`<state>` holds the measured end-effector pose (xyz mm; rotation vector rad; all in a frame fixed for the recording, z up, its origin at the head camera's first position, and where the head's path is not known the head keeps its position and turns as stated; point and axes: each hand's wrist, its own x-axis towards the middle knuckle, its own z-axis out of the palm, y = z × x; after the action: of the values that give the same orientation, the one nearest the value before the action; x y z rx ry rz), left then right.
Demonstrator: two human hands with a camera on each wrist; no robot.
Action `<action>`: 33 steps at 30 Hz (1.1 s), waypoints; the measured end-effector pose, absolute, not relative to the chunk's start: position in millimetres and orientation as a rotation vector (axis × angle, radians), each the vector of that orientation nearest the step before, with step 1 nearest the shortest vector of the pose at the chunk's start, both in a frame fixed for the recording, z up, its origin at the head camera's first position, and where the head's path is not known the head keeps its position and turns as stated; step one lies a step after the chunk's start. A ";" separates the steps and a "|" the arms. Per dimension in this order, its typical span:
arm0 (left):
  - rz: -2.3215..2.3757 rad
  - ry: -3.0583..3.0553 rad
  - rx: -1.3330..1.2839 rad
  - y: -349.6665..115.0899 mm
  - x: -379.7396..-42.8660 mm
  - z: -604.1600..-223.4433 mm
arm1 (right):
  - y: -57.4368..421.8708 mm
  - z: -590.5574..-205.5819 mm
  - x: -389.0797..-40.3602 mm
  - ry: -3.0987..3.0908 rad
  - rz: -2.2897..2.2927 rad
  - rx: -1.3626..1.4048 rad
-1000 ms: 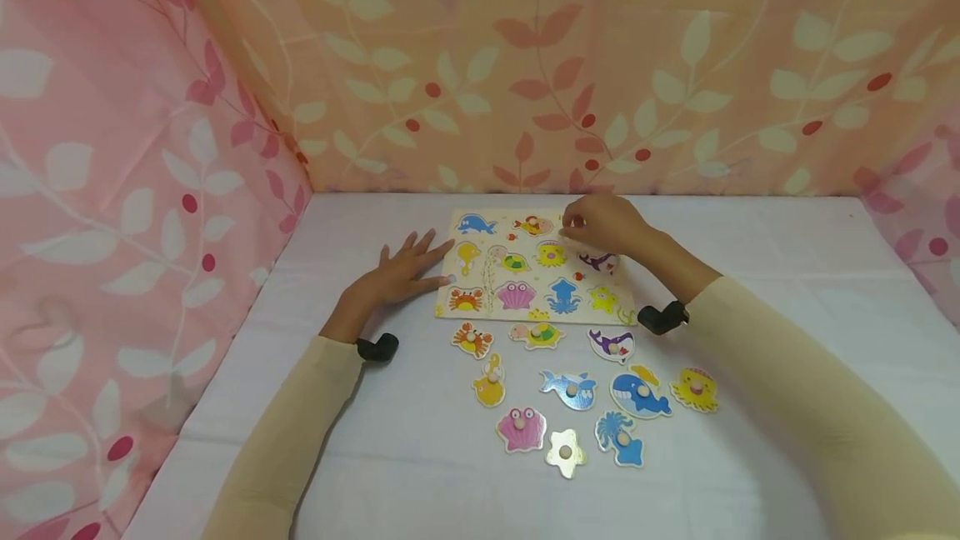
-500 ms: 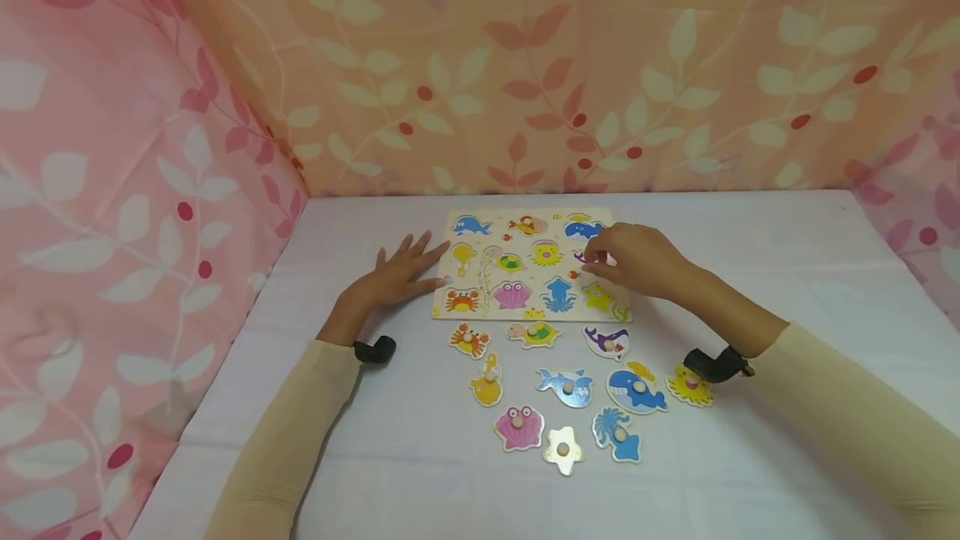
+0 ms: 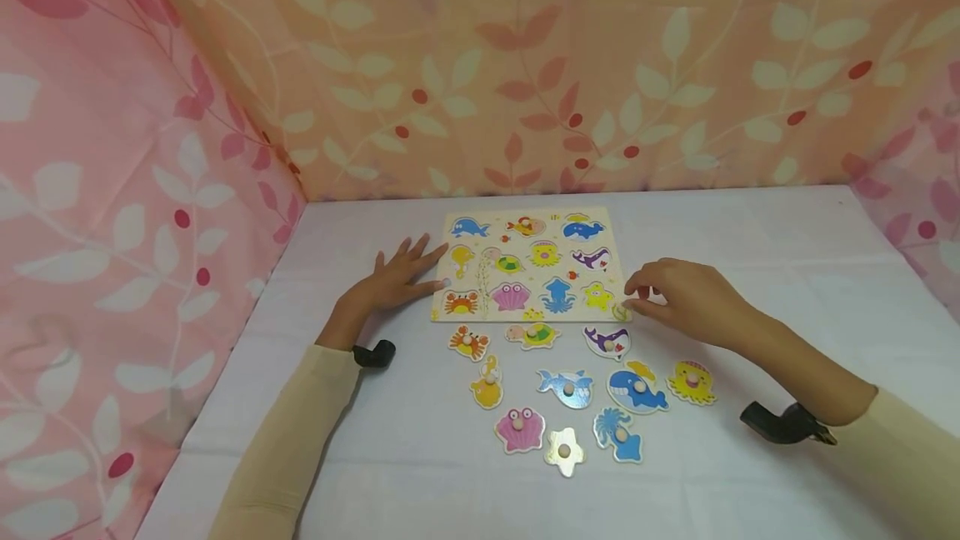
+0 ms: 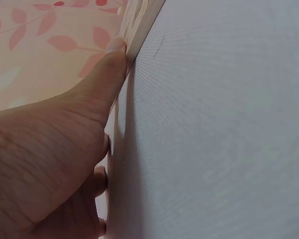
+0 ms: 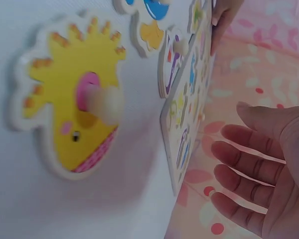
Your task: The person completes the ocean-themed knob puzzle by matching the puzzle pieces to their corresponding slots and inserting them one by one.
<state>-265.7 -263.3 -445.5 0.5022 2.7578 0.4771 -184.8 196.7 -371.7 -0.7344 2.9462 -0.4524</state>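
Note:
In the head view, a wooden sea-animal puzzle board lies flat near the back of the table. One knobbed fish piece sits in its top row. My left hand rests by the board's left edge with spread fingers, the thumb against the edge in the left wrist view. Beside the lower right corner hovers my right hand, fingers loosely bent with nothing in them. In the right wrist view, the yellow octopus piece lies close to the camera, its round knob up.
Several knobbed pieces lie in front of the board: a crab, turtle, purple whale, seahorse, blue fish, blue whale, shell, starfish and squid. Patterned cloth walls enclose the white table.
My right hand has drawn back from the board's upper right, moving down and right past its edge, uncovering the whale pictures there. My left hand keeps its place.

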 end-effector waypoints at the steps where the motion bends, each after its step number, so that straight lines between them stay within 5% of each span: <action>1: 0.473 2.759 0.502 -262.5 -265.3 -444.9 | 199.7 -372.0 -180.5 2.949 -0.453 -0.730; 33: 0.486 2.767 0.506 -263.5 -264.6 -445.7 | 257.5 -399.9 -105.7 2.918 -0.365 -0.682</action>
<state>-264.6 -263.5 -445.7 0.5057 2.7666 0.4860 -105.7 257.5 -399.9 -0.6822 2.9181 -0.3646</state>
